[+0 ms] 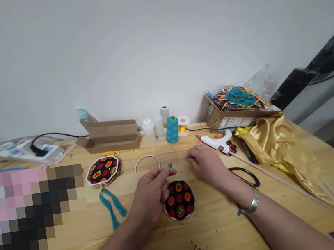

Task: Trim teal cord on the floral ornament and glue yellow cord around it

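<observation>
My left hand point(152, 193) hovers over a round black fabric disc with red and orange flowers point(180, 200) and pinches a small teal piece point(170, 166) between its fingertips. My right hand point(206, 164) rests palm down on the wooden table point(219, 233), fingers curled at a thin yellow thread point(182, 154). A silver bracelet point(250, 206) is on the right wrist. Just beyond the left hand lies a wooden ring point(147, 165).
A stack of flowered fabric discs point(103, 171) and a teal tassel point(112, 205) lie to the left. Black scissors point(246, 176), a white glue gun point(217, 140) and yellow satin cloth point(277, 142) are on the right. A teal thread spool point(172, 129), bottles and cardboard boxes point(111, 136) line the wall.
</observation>
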{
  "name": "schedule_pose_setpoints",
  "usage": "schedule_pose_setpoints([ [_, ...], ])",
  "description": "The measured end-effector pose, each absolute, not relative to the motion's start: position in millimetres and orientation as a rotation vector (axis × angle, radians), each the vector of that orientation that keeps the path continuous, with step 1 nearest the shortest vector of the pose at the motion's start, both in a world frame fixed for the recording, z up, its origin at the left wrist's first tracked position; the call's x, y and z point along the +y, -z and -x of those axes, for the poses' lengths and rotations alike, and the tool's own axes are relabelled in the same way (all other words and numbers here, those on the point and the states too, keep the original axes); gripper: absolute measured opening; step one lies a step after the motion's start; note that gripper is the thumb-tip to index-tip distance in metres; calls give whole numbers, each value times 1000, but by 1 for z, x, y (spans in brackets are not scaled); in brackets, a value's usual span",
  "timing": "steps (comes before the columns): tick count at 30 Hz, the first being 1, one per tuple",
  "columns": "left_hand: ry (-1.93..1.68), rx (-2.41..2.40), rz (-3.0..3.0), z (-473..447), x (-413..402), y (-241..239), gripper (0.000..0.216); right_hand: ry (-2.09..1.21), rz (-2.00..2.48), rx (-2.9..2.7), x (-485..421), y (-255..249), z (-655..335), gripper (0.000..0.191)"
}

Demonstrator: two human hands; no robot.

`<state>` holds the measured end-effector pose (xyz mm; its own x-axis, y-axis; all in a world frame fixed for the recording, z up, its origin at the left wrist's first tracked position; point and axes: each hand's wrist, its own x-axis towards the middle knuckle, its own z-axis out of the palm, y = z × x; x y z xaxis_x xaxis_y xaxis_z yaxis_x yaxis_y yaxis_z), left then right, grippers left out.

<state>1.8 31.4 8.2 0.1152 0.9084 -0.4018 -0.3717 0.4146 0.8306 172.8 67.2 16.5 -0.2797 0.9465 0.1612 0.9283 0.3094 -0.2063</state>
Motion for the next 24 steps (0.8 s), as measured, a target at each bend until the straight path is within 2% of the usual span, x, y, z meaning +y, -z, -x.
schedule_pose_setpoints([
  [8, -1039, 1037, -616, -1, 29, -7, 31, 41, 1795, -2489, 86, -24, -161, 17],
  [14, -1028, 1038, -599, -1, 30, -8, 34, 179, 1633, -2647, 104, -21, -154, 19],
  [21, -1021, 1015, -627, 0, 30, -7, 34, 144, 1448, -2710, 106, -18, -154, 13],
  [24, -1014, 1004, -614, 0, 30, -7, 34, 104, 1481, -2604, 108, -23, -164, 16],
])
